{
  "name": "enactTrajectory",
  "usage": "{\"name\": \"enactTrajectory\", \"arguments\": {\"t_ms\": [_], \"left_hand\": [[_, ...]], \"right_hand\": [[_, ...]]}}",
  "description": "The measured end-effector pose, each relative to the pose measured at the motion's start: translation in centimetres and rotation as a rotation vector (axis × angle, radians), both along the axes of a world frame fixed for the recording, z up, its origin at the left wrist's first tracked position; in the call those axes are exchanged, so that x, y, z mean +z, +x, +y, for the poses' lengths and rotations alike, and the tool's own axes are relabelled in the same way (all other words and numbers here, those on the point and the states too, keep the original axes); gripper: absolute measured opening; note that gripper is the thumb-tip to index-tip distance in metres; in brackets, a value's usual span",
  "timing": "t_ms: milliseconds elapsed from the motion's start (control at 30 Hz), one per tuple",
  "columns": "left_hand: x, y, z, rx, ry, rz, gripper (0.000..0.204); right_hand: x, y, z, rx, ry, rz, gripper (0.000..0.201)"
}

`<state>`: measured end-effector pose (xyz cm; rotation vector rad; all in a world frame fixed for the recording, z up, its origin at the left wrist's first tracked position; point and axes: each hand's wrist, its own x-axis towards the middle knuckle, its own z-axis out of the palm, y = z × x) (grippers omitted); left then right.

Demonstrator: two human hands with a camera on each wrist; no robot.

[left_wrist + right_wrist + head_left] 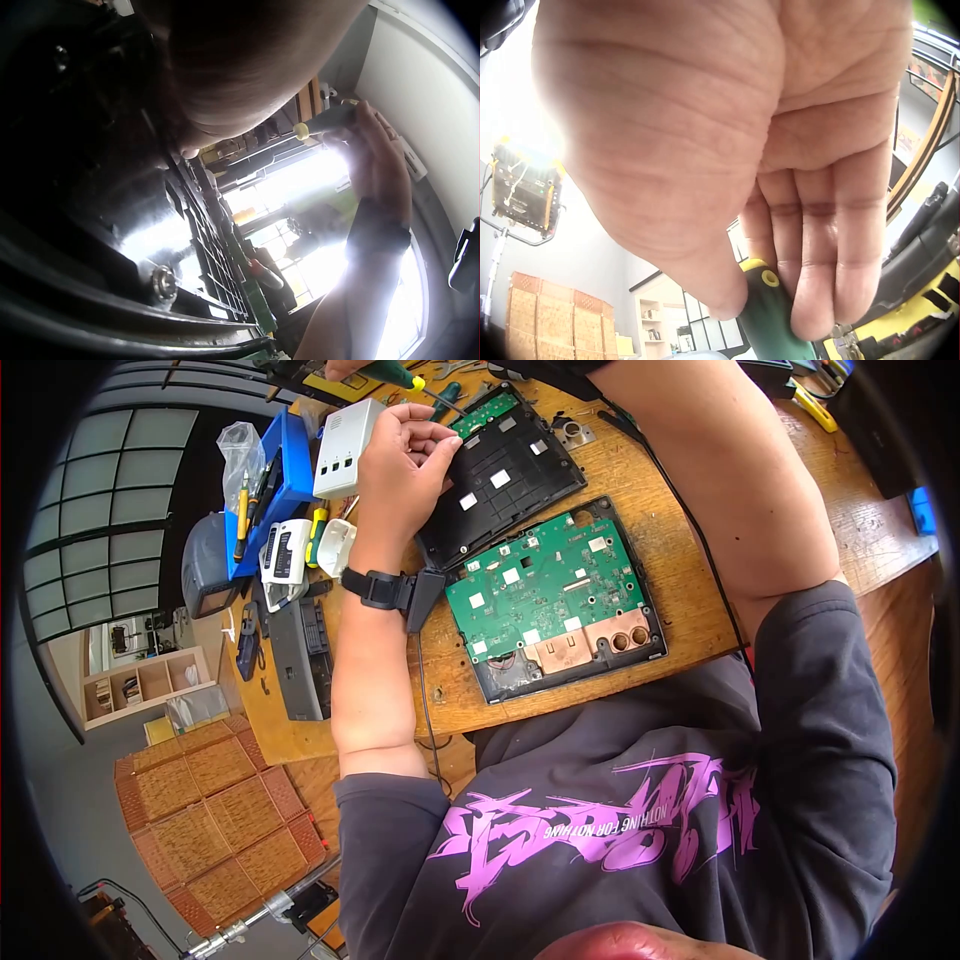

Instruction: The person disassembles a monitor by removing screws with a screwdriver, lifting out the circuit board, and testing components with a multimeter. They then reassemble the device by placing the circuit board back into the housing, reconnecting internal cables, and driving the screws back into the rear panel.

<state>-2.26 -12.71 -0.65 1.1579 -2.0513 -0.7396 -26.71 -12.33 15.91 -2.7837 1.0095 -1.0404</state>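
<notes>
A screwdriver (pixel 392 372) with a green handle and yellow collar is gripped in my right hand (pixel 346 368), at the top of the head view. In the right wrist view, thumb and fingers of that hand close round the green handle (pixel 769 319). Its shaft slopes down toward a small green circuit board (pixel 488 412) at the upper end of a black plastic panel (pixel 520 470). My left hand (pixel 408 458) is at the panel's left side, fingers bent and thumb near the index fingertip. I cannot tell whether something small is between them.
Closer to my body lies a black housing with a large green circuit board (pixel 550 585) and copper plate (pixel 570 647). To the left are a white box (pixel 345 448), a blue bin (pixel 290 460) and a black device (pixel 300 660). A cable hangs from the left wrist strap (pixel 382 589).
</notes>
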Motion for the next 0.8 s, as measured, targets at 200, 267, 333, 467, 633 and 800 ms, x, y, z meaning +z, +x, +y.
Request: {"name": "enactTrajectory", "arguments": {"t_ms": [200,267,333,467,633,800], "left_hand": [[-0.2,0.0,-0.2,0.005,0.001,-0.060,0.041],[-0.3,0.0,-0.3,0.009,-0.013,-0.070,0.040],[-0.4,0.1,-0.5,-0.009,-0.026,-0.073,0.039],[0.2,-0.1,-0.1,0.015,-0.010,-0.126,0.039],[0.4,0.2,-0.2,0.014,0.040,-0.115,0.038],[0.4,0.2,-0.3,0.027,0.056,-0.125,0.037]], "right_hand": [[-0.8,0.6,0.2,-0.019,-0.009,-0.036,0.027],[-0.6,0.5,0.4,0.002,0.015,-0.029,0.027],[-0.5,0.6,0.5,0.022,0.049,-0.012,0.027],[-0.5,1.1,1.1,0.005,0.080,-0.002,0.026],[-1.2,1.3,0.6,0.031,0.065,-0.033,0.024],[-1.3,1.5,0.8,0.023,0.075,-0.035,0.022]]}}
